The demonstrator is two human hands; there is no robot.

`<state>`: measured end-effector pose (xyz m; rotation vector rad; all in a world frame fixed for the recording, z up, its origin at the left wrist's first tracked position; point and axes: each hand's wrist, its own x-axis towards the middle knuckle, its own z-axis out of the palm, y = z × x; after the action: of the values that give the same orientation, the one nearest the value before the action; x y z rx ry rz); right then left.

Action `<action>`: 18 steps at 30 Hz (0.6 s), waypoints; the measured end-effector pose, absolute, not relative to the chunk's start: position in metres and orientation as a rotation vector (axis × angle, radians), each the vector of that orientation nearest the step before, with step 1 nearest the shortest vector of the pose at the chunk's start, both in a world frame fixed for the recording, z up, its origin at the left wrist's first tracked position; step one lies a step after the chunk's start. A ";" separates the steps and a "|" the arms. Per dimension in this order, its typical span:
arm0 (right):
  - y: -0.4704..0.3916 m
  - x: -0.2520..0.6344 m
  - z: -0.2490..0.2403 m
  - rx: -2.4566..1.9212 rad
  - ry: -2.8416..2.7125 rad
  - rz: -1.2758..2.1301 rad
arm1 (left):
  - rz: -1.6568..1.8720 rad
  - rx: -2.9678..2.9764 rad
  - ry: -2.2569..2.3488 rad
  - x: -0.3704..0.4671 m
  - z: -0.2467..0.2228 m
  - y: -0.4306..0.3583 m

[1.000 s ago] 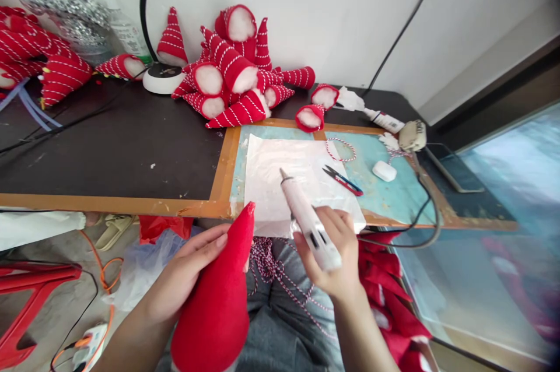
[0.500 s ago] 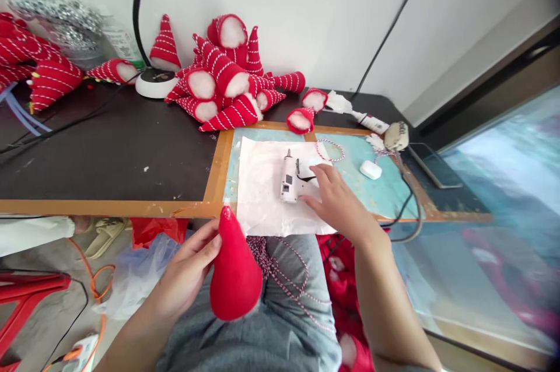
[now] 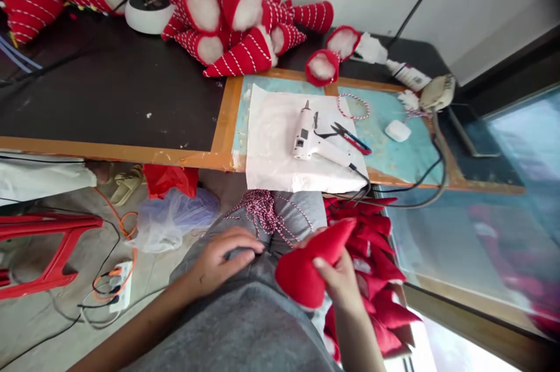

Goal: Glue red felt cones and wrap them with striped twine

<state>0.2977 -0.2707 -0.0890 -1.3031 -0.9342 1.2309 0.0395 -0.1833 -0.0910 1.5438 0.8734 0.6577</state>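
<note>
A plain red stuffed cone (image 3: 301, 273) is in my right hand (image 3: 339, 281), its pointed tip toward the upper right and my thumb across its side. My left hand (image 3: 230, 255) rests over my lap, holding nothing, with the thumb apart from the loosely bent fingers. Just beyond it, a tangled bundle of red-and-white cord (image 3: 262, 211) lies on my thighs. On the white sheet (image 3: 271, 127) is a white glue gun (image 3: 306, 139), with scissors (image 3: 352, 139) beside it. A loop of striped cord (image 3: 353, 106) lies near the scissors.
Several red cones wrapped in white cord (image 3: 236, 10) are heaped at the back of the table. More plain red cones (image 3: 380, 279) fill a box at my right, below the table edge. A white power strip (image 3: 122, 284) and cables lie on the floor at left.
The red cone has passed from my left hand to my right hand, which has left the glue gun. The view has tilted downward, and the scissors now show.
</note>
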 end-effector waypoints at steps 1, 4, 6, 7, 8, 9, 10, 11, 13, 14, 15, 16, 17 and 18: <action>-0.275 0.311 -0.089 -1.319 -0.873 1.183 | 0.637 1.551 1.048 0.031 -0.101 -0.177; -0.281 0.345 -0.079 -1.446 -0.818 0.975 | 0.617 1.542 1.321 0.010 -0.132 -0.157; -0.280 0.357 -0.071 -1.527 -0.825 0.881 | 0.579 1.550 1.314 0.003 -0.148 -0.147; -0.279 0.358 -0.068 -1.544 -0.831 0.861 | 0.558 1.559 1.286 0.002 -0.154 -0.143; -0.277 0.357 -0.066 -1.544 -0.838 0.859 | 0.535 1.568 1.252 0.002 -0.158 -0.140; -0.275 0.355 -0.066 -1.533 -0.839 0.870 | 0.515 1.574 1.220 0.002 -0.162 -0.137; -0.273 0.351 -0.066 -1.519 -0.832 0.892 | 0.499 1.576 1.196 0.004 -0.164 -0.135; -0.270 0.346 -0.068 -1.504 -0.822 0.920 | 0.489 1.575 1.183 0.005 -0.166 -0.133; -0.267 0.335 -0.072 -1.492 -0.816 0.997 | 0.496 1.565 1.184 0.005 -0.167 -0.130; -0.265 0.330 -0.075 -1.495 -0.822 1.036 | 0.515 1.559 1.194 0.005 -0.167 -0.129; -0.263 0.325 -0.078 -1.502 -0.838 1.069 | 0.540 1.553 1.203 0.004 -0.165 -0.129; -0.260 0.320 -0.080 -1.514 -0.872 1.089 | 0.568 1.545 1.208 0.004 -0.162 -0.129; -0.257 0.316 -0.082 -1.529 -0.925 1.098 | 0.595 1.534 1.207 0.003 -0.156 -0.131; -0.253 0.311 -0.083 -1.546 -0.995 1.097 | 0.621 1.521 1.200 0.003 -0.148 -0.132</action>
<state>0.3112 -0.2531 -0.0831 -1.5465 -0.9950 1.0967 0.0027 -0.1324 -0.1478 1.5213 1.1999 0.6212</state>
